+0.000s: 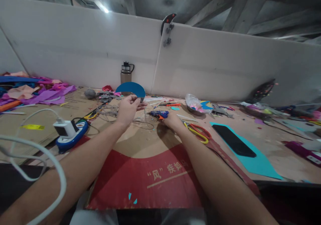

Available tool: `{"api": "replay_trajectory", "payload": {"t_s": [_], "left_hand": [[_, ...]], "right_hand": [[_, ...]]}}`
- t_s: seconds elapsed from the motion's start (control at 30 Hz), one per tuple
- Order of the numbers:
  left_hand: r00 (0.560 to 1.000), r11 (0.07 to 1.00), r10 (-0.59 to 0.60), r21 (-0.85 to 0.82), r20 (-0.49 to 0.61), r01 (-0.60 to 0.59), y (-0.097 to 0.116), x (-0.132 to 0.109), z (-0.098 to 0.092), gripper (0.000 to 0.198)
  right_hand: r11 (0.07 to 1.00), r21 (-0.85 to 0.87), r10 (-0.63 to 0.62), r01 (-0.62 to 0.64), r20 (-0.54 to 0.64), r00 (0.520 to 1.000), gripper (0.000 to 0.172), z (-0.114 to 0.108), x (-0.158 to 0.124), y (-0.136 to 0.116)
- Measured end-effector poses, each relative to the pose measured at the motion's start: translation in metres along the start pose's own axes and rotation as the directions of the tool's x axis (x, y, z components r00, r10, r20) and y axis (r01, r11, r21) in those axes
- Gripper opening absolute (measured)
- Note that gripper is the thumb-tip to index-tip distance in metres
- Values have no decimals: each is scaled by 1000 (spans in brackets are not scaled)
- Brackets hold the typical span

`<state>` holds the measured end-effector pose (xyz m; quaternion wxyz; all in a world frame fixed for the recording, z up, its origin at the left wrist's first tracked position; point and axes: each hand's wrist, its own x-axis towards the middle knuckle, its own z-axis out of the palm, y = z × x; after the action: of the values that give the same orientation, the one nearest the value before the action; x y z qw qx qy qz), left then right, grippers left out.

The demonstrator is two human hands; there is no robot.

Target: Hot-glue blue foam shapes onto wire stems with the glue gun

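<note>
My left hand [128, 108] pinches a curved blue piece [131, 87], like a crescent of paper or card, raised above the table. Below its fingers a thin grey strand hangs down. My right hand [171, 120] is closed around a small blue glue gun [160, 113] with an orange trigger, its nozzle pointing left toward the left hand. Part of the glue gun is hidden by the fingers. Both hands are over a brown and red cardboard sheet [140, 185]. Tangled grey string [110, 112] lies left of them.
Orange and yellow scissors [200, 133] lie right of my right forearm. Beyond them a black phone [233, 139] rests on turquoise sheet. A blue power strip [72, 138] with white charger [65, 129] and cable sits left. A bottle [126, 73] stands against the white partition [75, 47].
</note>
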<state>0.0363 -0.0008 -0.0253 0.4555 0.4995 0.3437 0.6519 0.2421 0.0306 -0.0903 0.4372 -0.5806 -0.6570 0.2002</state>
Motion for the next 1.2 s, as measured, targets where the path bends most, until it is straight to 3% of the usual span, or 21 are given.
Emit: {"api": "replay_trajectory", "payload": {"t_s": [0.13, 0.23, 0.33, 0.43, 0.6, 0.77, 0.93, 1.2], "left_hand": [[1000, 1000, -7, -7, -8, 7, 0, 1, -2, 8], [999, 999, -31, -26, -33, 30, -2, 4, -4, 9], [996, 998, -60, -38, -66, 58, -4, 7, -7, 9], [995, 998, -58, -33, -75, 56, -6, 11, -11, 9], [994, 997, -74, -5, -84, 74, -8, 13, -13, 10], [995, 998, -55, 37, -81, 58, -10, 13, -12, 8], [997, 993, -31, 109, -67, 38, -10, 12, -12, 8], [998, 990, -44, 129, -47, 50, -9, 9, -9, 10]], "right_hand": [[988, 27, 154, -153, -77, 985, 8, -10, 0, -15], [938, 313, 212, -152, -167, 963, 24, -14, -6, -34], [817, 576, 122, -16, -145, 982, 37, -15, -17, -54], [745, 659, -86, 101, -55, 995, 31, -15, -29, -69], [849, 512, -161, 130, 17, 987, 27, -13, -40, -77], [925, 285, -257, 253, -25, 966, 31, -10, -41, -75], [933, 133, -328, 333, -60, 943, 32, -9, -41, -72], [941, 34, -332, 336, -89, 939, 38, -7, -37, -68]]}}
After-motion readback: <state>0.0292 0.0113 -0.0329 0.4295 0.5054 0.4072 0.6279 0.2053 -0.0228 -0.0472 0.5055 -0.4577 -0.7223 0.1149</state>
